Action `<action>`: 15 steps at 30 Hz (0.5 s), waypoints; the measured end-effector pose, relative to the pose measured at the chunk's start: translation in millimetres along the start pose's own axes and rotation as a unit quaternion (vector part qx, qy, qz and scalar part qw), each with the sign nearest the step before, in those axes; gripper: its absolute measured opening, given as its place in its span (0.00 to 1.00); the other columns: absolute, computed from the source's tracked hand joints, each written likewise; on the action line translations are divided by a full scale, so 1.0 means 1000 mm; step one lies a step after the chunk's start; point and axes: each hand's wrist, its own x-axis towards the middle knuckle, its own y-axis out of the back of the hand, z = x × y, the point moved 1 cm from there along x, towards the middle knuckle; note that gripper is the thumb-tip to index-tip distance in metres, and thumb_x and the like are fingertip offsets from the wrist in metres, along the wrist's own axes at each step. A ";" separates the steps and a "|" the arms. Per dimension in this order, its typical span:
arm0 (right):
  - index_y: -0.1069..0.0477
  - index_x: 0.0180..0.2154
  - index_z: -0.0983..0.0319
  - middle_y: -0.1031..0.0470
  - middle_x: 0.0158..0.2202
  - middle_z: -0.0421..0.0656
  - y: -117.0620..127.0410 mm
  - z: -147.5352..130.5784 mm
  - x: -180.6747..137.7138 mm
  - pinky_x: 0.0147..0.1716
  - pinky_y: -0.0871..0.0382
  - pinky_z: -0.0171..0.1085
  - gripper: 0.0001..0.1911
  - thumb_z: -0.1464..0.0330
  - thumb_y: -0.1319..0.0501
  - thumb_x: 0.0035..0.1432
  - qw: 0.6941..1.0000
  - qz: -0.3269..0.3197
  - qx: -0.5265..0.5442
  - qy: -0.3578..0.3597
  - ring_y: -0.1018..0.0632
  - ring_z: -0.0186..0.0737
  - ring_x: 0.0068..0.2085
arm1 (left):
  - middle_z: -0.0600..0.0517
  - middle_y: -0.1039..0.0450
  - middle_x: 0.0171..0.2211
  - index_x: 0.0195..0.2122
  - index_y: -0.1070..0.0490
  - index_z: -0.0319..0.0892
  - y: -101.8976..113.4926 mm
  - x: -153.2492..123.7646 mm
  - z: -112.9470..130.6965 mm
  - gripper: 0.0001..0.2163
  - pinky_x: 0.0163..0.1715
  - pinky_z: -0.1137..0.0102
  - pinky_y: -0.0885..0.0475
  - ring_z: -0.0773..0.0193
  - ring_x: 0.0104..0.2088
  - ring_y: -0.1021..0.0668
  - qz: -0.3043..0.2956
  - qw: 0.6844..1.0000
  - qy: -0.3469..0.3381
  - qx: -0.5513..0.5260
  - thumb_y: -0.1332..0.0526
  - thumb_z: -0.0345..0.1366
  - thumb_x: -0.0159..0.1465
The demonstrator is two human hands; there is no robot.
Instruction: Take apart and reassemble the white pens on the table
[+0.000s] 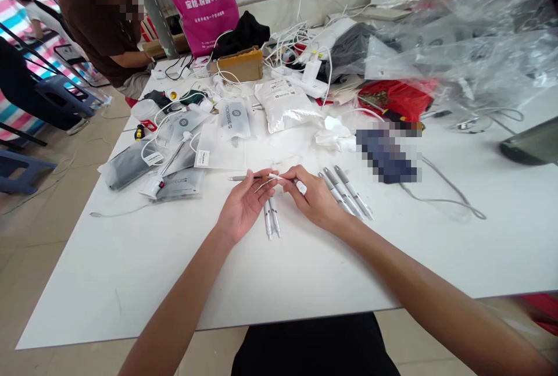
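In front of me, a pen [238, 178] with a grey tapered tip lies across the fingers of my left hand [239, 210], tip pointing left. The thumb and fingers close on it, with the palm partly turned up. My right hand [316, 199] pinches the pen's other end, where a slim white part shows between the hands. A small white piece [300, 186] sticks out between my right fingers; I cannot tell exactly what it is. Two white-and-silver pens [271, 219] lie just below my hands. Several more silver-topped pens [349, 190] lie beside my right hand.
Frosted pouches [234, 119], a white packet [285, 103] and tangled white cables [296, 45] crowd the table's far side. Clear plastic bags [462, 45] pile up at the back right. A dark cylinder [532, 142] lies at right. Another person [102, 21] sits at the far left.
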 end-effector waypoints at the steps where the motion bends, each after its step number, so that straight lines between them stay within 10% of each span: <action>1: 0.31 0.45 0.55 0.22 0.38 0.44 0.000 0.003 -0.001 0.39 0.32 0.40 0.10 0.57 0.44 0.75 1.000 -0.011 -0.016 0.007 0.23 0.43 0.37 | 0.42 0.20 0.56 0.51 0.18 0.38 -0.001 0.000 0.000 0.16 0.55 0.68 0.22 0.59 0.54 0.17 -0.002 1.000 -0.002 0.006 0.39 0.43 0.76; 15: 0.38 0.47 0.55 0.23 0.40 0.44 -0.005 0.003 -0.005 0.33 0.35 0.39 0.08 0.58 0.43 0.75 0.999 -0.037 -0.031 0.001 0.26 0.41 0.31 | 0.42 0.20 0.53 0.47 0.20 0.34 -0.005 0.001 -0.003 0.13 0.62 0.69 0.23 0.61 0.54 0.17 0.040 0.988 0.064 -0.137 0.42 0.35 0.77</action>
